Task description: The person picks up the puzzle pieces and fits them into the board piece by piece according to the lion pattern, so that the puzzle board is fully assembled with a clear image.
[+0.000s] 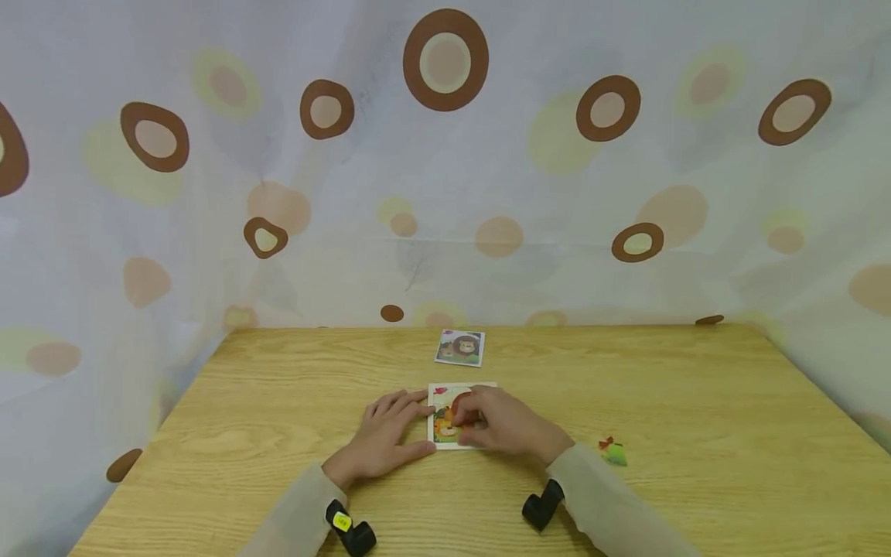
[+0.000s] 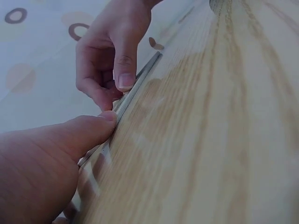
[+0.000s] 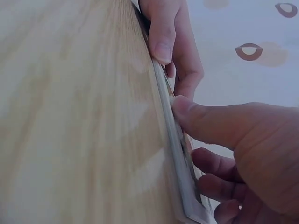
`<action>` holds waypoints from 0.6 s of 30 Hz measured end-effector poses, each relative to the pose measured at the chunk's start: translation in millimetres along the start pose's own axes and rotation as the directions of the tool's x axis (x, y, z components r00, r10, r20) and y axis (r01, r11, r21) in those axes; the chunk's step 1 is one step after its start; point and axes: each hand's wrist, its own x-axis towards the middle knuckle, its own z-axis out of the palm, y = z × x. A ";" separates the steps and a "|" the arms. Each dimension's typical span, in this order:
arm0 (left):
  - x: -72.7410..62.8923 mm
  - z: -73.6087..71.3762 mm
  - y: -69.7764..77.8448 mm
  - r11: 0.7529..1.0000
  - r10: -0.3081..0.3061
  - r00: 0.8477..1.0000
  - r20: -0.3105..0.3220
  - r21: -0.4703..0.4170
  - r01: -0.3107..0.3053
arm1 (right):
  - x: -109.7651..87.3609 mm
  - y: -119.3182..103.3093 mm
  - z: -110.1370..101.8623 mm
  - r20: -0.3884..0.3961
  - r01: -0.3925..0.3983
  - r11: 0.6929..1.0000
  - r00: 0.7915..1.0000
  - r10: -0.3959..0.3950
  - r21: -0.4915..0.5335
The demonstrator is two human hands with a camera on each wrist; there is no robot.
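A small picture puzzle (image 1: 443, 444) in a white-edged tray lies flat on the wooden table, showing part of a lion cub and a brown mane. My left hand (image 1: 385, 435) rests at its left side, fingers spread, with fingertips and thumb right at the edge. Over the puzzle's right half is my right hand (image 1: 506, 422), its fingers bent down onto the picture and its thumb (image 3: 184, 108) close to the near edge. This hand hides much of the picture, and I cannot tell whether it pinches a piece.
Behind the puzzle lies a card (image 1: 460, 348) with a lion picture. A loose green and red puzzle piece (image 1: 613, 452) lies on the table (image 1: 696, 402) beside my right forearm. A spotted cloth (image 1: 445, 178) hangs along the table's back edge.
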 end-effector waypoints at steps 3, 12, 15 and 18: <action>1.5 1.0 0.9 1.000 -0.001 1.000 -0.004 -0.009 0.001 | -1.4 1.0 -2.5 0.009 -0.008 1.000 1.000 0.009 -0.016; 0.5 0.3 2.4 1.000 0.000 1.000 -0.006 -0.006 0.000 | -1.6 -3.3 1.8 -0.039 -0.073 0.997 0.997 0.072 -0.017; 0.3 0.6 2.8 1.000 0.000 1.000 -0.010 -0.008 0.000 | -2.8 -6.9 1.9 -0.056 -0.086 0.996 0.995 0.086 -0.007; 0.1 0.4 3.1 1.000 0.000 1.000 -0.009 -0.002 0.000 | -5.0 -11.2 0.2 -0.061 -0.075 0.997 0.995 0.073 -0.026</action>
